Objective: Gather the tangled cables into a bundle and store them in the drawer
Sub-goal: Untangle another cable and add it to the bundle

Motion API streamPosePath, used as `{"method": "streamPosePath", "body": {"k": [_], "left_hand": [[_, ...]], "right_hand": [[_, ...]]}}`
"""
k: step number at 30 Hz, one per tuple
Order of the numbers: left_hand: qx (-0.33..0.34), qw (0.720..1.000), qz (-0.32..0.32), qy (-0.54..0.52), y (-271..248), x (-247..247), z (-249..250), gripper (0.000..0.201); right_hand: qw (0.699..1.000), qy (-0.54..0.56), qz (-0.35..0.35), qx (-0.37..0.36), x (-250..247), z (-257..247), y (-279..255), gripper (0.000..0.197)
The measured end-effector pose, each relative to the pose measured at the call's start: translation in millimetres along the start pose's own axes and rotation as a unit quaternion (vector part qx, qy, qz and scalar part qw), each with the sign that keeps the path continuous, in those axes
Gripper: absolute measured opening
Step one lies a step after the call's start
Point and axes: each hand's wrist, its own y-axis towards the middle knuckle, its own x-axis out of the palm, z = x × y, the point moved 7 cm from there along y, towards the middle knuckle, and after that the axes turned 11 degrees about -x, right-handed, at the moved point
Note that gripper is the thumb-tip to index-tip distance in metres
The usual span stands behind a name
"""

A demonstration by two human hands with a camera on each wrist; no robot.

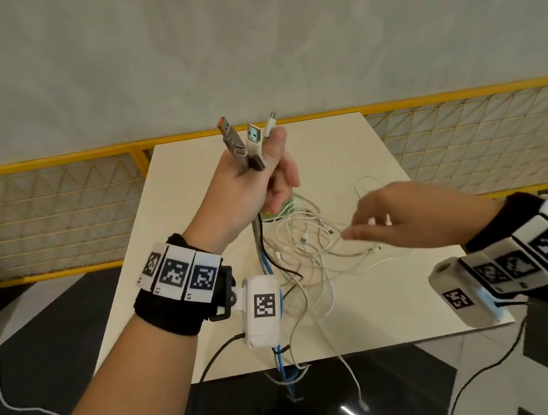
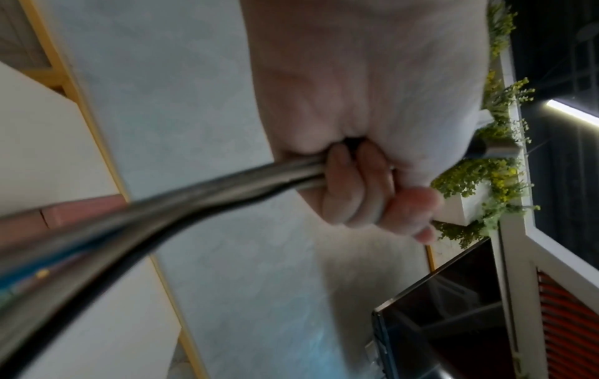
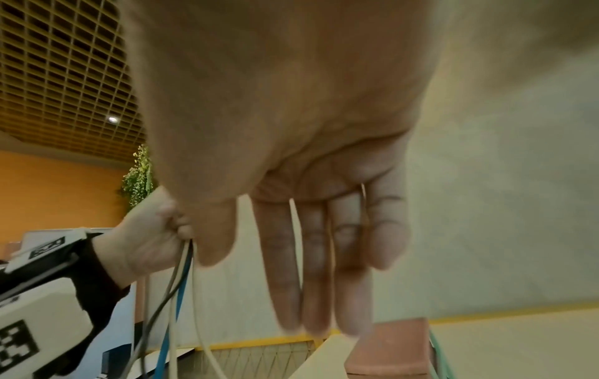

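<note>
My left hand (image 1: 262,181) is raised above the white table (image 1: 383,318) and grips a bunch of cables. Their USB plugs (image 1: 247,141) stick up out of the fist. In the left wrist view the curled fingers (image 2: 356,184) wrap grey and black cables (image 2: 194,195). White, grey, black and blue cables hang below the fist into a loose tangle (image 1: 305,251) on the table. Some of them trail over the near edge. My right hand (image 1: 368,230) reaches into the tangle with straight fingers (image 3: 311,269). Thin white strands (image 3: 293,225) run between those fingers. No drawer is in view.
A small green and white box (image 1: 275,213) sits on the table under my left hand. A reddish box (image 3: 389,346) shows in the right wrist view. A yellow-framed mesh fence (image 1: 58,206) runs behind the table. Dark floor (image 1: 74,335) lies to either side.
</note>
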Motion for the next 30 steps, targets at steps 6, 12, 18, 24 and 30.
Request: {"method": "streamPosePath", "body": {"k": [6,12,18,24,30], "left_hand": [[0.049,0.993,-0.101,0.047,-13,23,20,0.063],[0.038,0.992,-0.076,0.098,-19,27,26,0.061],[0.015,0.999,0.013,0.029,-13,9,10,0.061],[-0.084,0.987,-0.088,0.103,-29,35,-8,0.052],[-0.01,0.992,-0.078,-0.102,-27,24,-6,0.039]], "right_hand": [[0.937,0.293,0.147,-0.125,-15,-49,14,0.023],[0.875,0.441,0.117,-0.159,15,-81,30,0.017],[0.909,0.404,0.043,-0.093,62,-80,32,0.023],[0.811,0.537,0.22,-0.08,26,-79,38,0.015],[0.769,0.604,0.206,-0.046,39,-84,30,0.031]]}}
